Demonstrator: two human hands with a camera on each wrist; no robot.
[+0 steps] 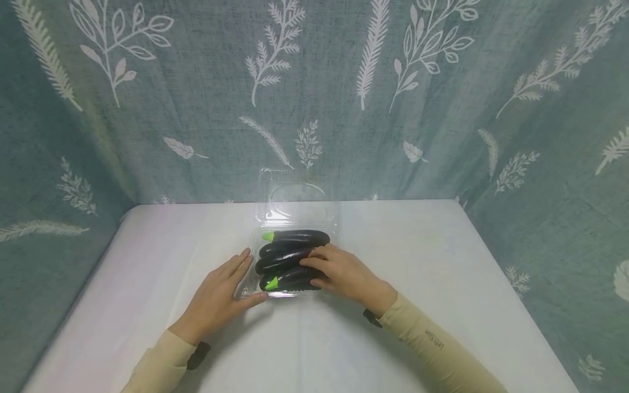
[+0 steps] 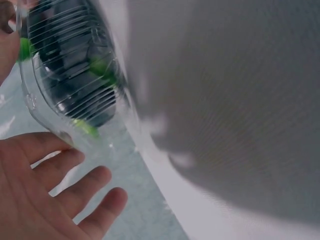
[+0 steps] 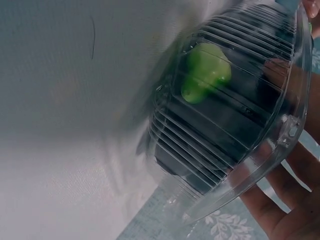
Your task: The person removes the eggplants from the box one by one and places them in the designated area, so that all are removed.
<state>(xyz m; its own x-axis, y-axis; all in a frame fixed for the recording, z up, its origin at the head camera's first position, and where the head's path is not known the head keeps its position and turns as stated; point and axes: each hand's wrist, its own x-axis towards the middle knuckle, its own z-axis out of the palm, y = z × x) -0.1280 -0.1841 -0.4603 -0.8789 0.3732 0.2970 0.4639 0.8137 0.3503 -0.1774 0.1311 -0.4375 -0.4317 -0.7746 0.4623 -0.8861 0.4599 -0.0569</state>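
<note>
Right sleeve "LetsSlim" | right fingers on eggplants | left touching container

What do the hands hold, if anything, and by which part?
The left hand only touches the clear container at its left side; the right hand covers some eggplants at their right ends, any grip is unclear.

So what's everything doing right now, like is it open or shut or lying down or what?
Eggplants: lying on their sides, close together
Clear tray: uncovered, with eggplants in it
Lid: open, swung back
Left grip: fingers loose, at the tray's left side
Right grip: on the eggplants' right ends
Patterned curtain: hanging
</note>
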